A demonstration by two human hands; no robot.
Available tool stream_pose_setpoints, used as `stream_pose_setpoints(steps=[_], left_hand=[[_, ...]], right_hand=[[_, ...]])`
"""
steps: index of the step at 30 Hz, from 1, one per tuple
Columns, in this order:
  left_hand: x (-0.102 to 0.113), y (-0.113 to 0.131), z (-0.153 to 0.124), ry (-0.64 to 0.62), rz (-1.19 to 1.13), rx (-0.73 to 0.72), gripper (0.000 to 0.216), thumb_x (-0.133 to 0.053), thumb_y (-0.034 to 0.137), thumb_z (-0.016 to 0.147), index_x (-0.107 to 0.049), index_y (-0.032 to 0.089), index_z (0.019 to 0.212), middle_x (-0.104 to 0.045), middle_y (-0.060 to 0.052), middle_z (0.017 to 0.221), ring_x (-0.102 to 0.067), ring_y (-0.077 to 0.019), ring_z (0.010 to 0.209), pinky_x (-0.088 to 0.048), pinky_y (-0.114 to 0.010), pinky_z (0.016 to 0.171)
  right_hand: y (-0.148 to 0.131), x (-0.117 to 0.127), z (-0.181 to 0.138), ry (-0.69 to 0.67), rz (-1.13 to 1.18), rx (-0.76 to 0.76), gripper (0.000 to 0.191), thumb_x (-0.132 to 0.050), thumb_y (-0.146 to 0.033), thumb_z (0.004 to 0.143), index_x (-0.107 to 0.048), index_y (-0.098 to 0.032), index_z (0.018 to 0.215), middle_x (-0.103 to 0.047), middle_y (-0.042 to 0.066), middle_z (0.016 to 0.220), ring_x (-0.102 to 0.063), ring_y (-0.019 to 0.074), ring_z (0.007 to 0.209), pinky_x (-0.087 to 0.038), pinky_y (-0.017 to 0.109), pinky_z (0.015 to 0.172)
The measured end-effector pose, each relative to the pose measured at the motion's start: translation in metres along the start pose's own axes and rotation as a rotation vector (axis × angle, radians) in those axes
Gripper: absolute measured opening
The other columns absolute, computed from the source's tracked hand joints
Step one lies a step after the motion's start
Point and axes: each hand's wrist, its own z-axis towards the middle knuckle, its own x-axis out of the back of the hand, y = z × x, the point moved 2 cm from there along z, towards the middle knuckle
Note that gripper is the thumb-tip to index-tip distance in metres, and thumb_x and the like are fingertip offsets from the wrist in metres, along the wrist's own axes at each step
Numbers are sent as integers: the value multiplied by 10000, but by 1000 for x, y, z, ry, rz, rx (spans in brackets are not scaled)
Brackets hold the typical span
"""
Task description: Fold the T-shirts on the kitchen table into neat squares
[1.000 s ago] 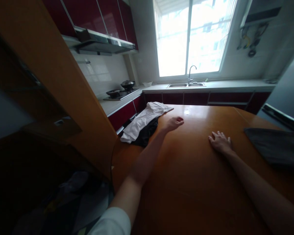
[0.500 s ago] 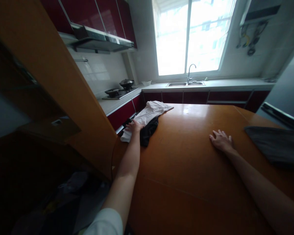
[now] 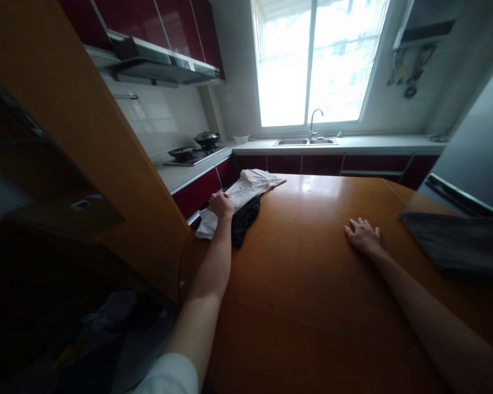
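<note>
Left hand [image 3: 221,205] gripped the white garment [image 3: 252,182] at the table's [image 3: 312,284] ten o'clock edge; right hand [image 3: 363,236] lay flat, fingers spread, toward two o'clock.

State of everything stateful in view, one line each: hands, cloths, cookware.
left hand: fingers curled shut on the white garment.
right hand: open, flat on the table, holding nothing.
white garment: crumpled, lying over the black garment at the table's left edge.
black garment: bunched, mostly covered.
grey cloth: spread flat at the table's right edge.
wok: sitting on the stove; flame too dim to tell.
</note>
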Motion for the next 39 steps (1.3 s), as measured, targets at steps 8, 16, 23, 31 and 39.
stream_pose_setpoints(steps=[8,16,23,31,39], left_hand=[[-17,-11,-6,-115,42,77,405,-624,205,856,-620,154,1257,-556,-238,1361,-464,-418,1294,-362,-594,1030],[-6,5,-6,-114,-63,-30,353,-594,171,867,-681,134,1207,-655,-220,1272,-559,-386,1235,-416,-506,1001],[-10,86,-46,-202,-293,-323,254,-594,280,924,-736,135,1077,-750,-142,1067,-683,-246,979,-459,-277,799],[-25,160,-164,-446,-456,-663,155,-680,259,824,-711,152,717,-685,-35,713,-599,-166,700,-393,-251,648],[-20,168,-252,-1162,-551,-1147,406,-747,432,801,-590,146,559,-458,52,510,-423,-92,507,-312,-227,501]], right_hand=[[3,-3,2,25,17,11,628,-337,-519,1001,-473,-172,1506,-324,160,1633,-259,328,1517,-186,612,1196],[5,-7,5,45,22,25,631,-350,-526,994,-488,-170,1496,-349,170,1619,-268,336,1510,-188,622,1191],[3,-5,4,32,20,9,624,-355,-525,994,-487,-180,1497,-334,157,1629,-261,329,1515,-187,618,1194],[0,-3,3,26,38,-4,604,-390,-510,991,-494,-189,1491,-343,152,1625,-252,319,1522,-176,608,1203],[9,6,10,202,416,-38,443,-416,-412,970,-728,-189,1192,-687,156,1297,-574,349,1287,-286,632,1148]])
